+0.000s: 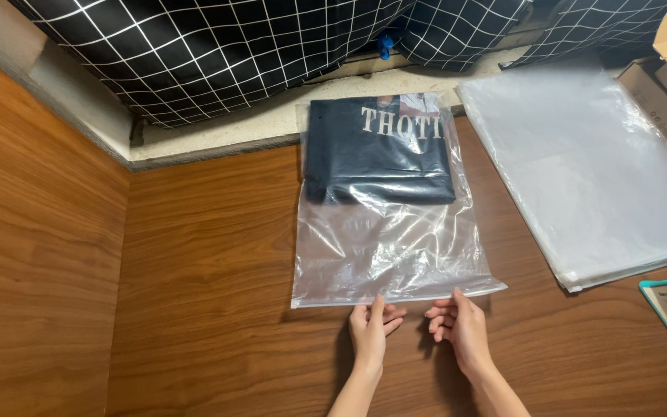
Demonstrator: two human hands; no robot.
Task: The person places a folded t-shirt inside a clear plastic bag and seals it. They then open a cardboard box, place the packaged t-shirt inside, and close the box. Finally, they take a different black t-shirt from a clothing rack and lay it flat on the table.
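I see a clear bag (391,232) lying flat on the bench (218,293), with a folded dark shirt (380,150) already pushed to its far end. My left hand (370,333) and right hand (461,328) sit side by side, slightly apart, fingertips pressing the bag's near edge, not clamped on it. So the shirt is in; closing that near edge looks unfinished, though I cannot tell whether it is sealed. A stack of empty bags (596,166) lies to the right, partly cut off.
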